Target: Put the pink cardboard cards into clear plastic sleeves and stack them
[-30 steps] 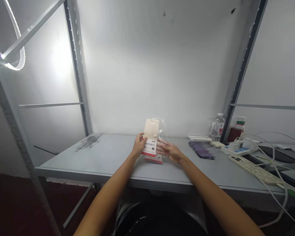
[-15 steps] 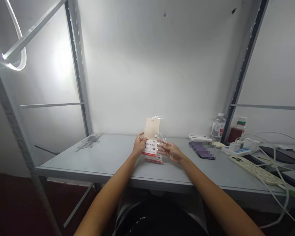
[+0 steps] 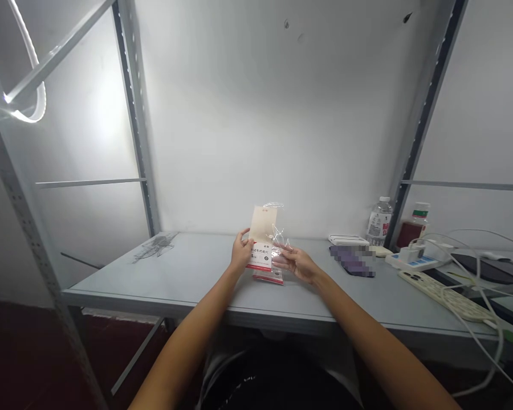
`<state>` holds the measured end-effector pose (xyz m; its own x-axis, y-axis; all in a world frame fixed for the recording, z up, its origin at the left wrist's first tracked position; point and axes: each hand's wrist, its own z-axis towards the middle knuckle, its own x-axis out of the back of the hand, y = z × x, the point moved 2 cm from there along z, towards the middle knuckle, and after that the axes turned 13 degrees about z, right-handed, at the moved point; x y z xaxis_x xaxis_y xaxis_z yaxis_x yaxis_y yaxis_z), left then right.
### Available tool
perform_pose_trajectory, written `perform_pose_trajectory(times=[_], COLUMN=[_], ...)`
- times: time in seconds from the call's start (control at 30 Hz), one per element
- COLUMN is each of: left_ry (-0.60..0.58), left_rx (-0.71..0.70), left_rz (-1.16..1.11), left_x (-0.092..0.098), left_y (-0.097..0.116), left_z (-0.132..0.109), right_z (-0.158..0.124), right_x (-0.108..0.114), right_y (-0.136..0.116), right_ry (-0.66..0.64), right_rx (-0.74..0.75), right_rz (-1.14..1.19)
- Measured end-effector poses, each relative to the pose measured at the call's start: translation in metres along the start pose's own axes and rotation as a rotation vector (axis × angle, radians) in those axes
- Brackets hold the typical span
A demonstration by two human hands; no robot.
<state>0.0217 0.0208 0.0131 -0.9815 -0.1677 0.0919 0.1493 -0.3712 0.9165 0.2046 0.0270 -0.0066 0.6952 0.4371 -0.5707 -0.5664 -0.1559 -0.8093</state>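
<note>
My left hand (image 3: 241, 251) pinches the left edge of a cream card packet (image 3: 263, 236) with a red-and-white label, held upright above the grey table (image 3: 188, 279). My right hand (image 3: 297, 263) grips the crinkled clear plastic sleeve (image 3: 279, 234) on the packet's right side. A second packet with a red edge (image 3: 268, 277) lies flat on the table just below both hands.
A dark phone (image 3: 353, 260) and a white box (image 3: 347, 240) lie to the right. Further right stand a water bottle (image 3: 377, 221), a red-filled bottle (image 3: 411, 225), power strips (image 3: 442, 290) and white cables. Clear wrapping (image 3: 154, 246) lies at the table's back left. Metal shelf posts stand either side.
The plastic sleeve has crumpled and slid over the card's right side. The card has tilted slightly. Both hands stay in nearly the same place.
</note>
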Motion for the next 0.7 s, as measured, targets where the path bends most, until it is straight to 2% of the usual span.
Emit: perform_pose_trajectory(times=[0.4, 0.53, 0.7], left_ry=[0.024, 0.023, 0.020], left_rx=[-0.004, 0.013, -0.037], left_rz=[-0.036, -0.042, -0.039], left_x=[0.0006, -0.0011, -0.0046], left_y=[-0.0023, -0.0047, -0.0064], left_z=[0.0020, 0.0039, 0.0034], right_z=[-0.0041, -0.0039, -0.0031], right_x=[-0.0062, -0.0080, -0.0079], right_y=[-0.0028, 0.0018, 0.0055], right_ry=[0.015, -0.034, -0.074], right_rx=[-0.009, -0.069, -0.094], right_rz=[-0.043, -0.107, -0.124])
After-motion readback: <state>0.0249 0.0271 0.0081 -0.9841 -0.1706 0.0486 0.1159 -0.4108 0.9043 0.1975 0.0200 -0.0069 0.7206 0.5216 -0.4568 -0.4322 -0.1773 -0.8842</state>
